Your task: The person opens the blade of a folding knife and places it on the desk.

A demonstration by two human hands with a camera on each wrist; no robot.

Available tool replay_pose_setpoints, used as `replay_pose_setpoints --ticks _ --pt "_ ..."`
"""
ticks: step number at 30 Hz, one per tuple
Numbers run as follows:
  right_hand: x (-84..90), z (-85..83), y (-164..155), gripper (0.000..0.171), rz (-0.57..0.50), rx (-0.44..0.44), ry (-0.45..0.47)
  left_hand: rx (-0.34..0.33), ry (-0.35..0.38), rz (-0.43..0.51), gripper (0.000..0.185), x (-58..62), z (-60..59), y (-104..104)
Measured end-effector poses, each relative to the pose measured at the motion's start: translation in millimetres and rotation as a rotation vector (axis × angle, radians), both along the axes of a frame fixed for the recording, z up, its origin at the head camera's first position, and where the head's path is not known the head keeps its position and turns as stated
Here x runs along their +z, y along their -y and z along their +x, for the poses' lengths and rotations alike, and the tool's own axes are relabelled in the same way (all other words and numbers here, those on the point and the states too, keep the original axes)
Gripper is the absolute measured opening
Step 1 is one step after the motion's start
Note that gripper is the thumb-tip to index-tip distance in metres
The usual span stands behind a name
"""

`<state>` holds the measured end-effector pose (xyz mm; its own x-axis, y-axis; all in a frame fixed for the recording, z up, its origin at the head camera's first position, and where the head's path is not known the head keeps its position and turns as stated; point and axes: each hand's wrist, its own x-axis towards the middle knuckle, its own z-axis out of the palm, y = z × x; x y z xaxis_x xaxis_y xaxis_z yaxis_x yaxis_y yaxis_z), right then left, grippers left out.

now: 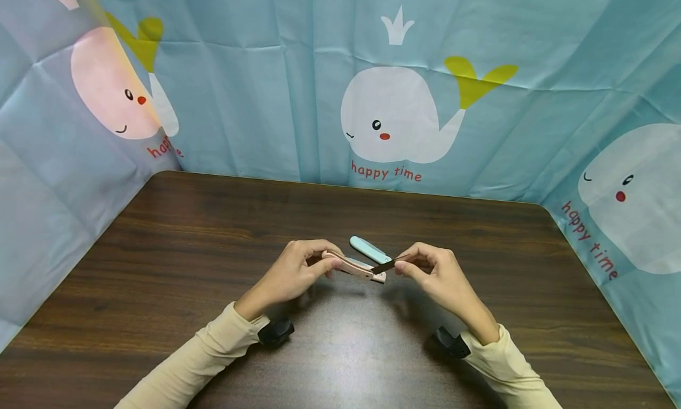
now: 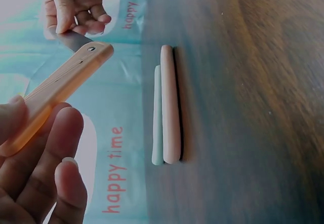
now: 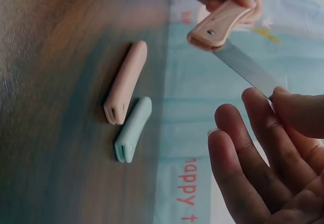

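Between finger and thumb, my left hand [image 1: 298,271] grips the pink handle of a folding knife [image 2: 63,89]. Its grey blade [image 3: 246,66] is swung out at an angle from the handle's far end. My right hand [image 1: 437,274] pinches the blade near its tip, thumb on one side and forefinger on the other; the other fingers stay off it. Below and behind the held knife, a second pink folding knife [image 3: 126,82] lies folded on the table, partly hidden in the head view. Beside it lies a smaller mint folding knife [image 1: 369,249], also folded.
The dark wood-grain table [image 1: 213,237] reaches back to a light blue curtain [image 1: 239,101] printed with whales, which hangs behind it and along both sides. Each wrist carries a black camera mount [image 1: 275,332] over a cream sleeve [image 1: 213,350].
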<state>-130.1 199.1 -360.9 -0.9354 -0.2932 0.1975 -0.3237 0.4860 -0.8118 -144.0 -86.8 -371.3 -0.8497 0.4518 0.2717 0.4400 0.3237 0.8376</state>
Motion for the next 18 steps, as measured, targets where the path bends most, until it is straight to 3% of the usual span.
replay_pose_setpoints --ticks 8,18 --pt "0.9 -3.4 -6.6 0.003 0.047 -0.008 -0.029 0.007 0.044 0.096 0.010 1.9 -1.8 2.6" --pt "-1.0 -6.2 -10.6 0.009 0.064 -0.004 0.005 0.035 0.079 0.179 0.013 3.7 -4.1 6.3"
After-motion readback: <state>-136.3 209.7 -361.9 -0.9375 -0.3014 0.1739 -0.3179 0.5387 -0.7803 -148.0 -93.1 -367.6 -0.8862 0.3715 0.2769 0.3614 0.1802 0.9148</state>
